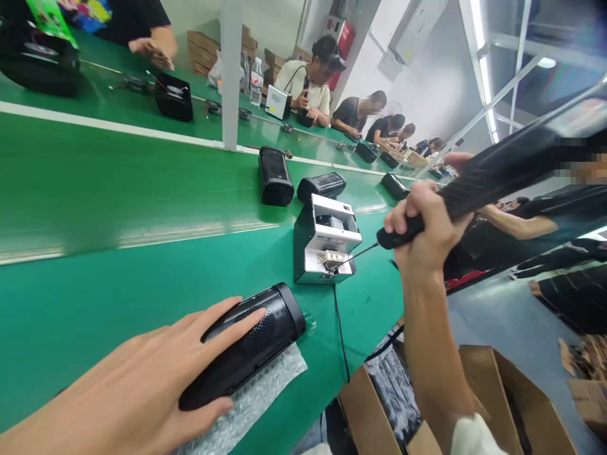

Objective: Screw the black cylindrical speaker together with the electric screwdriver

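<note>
My left hand (156, 373) lies flat, fingers spread, pinning the black speaker (246, 344) on bubble wrap (265, 392), while my right hand (424, 230) grips the electric screwdriver (474, 177), its bit at the screw feeder (325, 246).

Your left hand (142, 385) lay flat on the speaker (246, 347), which rested on a sheet of bubble wrap (256, 398) at the near edge of the tabletop (95, 303). Just behind and to the right of it stood the screw feeder (325, 243), its cable (340, 335) running back toward you. Your right hand (424, 230) gripped the screwdriver (493, 174) to the right of the feeder, tip touching its front. Beyond the feeder, three more speakers (275, 177) lay on the conveyor belt. A cardboard box (512, 392) sat below the tabletop's edge, under your right forearm.
</note>
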Motion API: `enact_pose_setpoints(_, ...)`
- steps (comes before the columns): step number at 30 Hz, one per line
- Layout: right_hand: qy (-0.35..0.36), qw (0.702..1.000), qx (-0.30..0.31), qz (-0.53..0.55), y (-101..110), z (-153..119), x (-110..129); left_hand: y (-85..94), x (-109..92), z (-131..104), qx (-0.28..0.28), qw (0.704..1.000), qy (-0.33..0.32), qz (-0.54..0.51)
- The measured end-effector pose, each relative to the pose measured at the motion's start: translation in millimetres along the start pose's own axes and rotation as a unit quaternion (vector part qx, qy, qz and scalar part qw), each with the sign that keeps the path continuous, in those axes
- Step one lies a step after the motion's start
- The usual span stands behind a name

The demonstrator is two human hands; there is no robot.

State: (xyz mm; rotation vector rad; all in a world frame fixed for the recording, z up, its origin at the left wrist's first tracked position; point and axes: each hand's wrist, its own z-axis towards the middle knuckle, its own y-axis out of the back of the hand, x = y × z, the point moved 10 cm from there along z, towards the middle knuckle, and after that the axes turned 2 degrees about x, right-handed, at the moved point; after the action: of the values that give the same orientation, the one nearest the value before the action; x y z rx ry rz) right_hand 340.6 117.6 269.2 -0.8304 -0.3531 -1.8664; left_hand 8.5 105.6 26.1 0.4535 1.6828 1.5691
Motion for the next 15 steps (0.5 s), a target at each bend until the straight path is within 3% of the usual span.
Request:
enact_pose_setpoints(4, -0.033, 0.999, 0.007, 0.001, -10.1, -6.6, -35.1, 4.3, 0.3, -1.6, 0.008, 1.000, -0.002, -0.017)
enact_pose_setpoints(8, -0.074, 0.997, 0.014, 0.010, -11.0, -15.9, -42.5, 0.8, 1.6, -3.8, 0.009, 0.999, 0.012, -0.032)
enact_pose_setpoints(12, -0.127, 0.992, 0.022, 0.008, 0.1, -41.6, -19.2, 0.6, 2.3, -0.8, 0.004, 0.999, -0.017, -0.049)
enact_pose_setpoints(15, -0.128, 0.991, 0.034, 0.027, 19.1, -71.6, 16.3, 4.5, -3.1, 4.0, 0.047, 0.995, -0.028, -0.082)
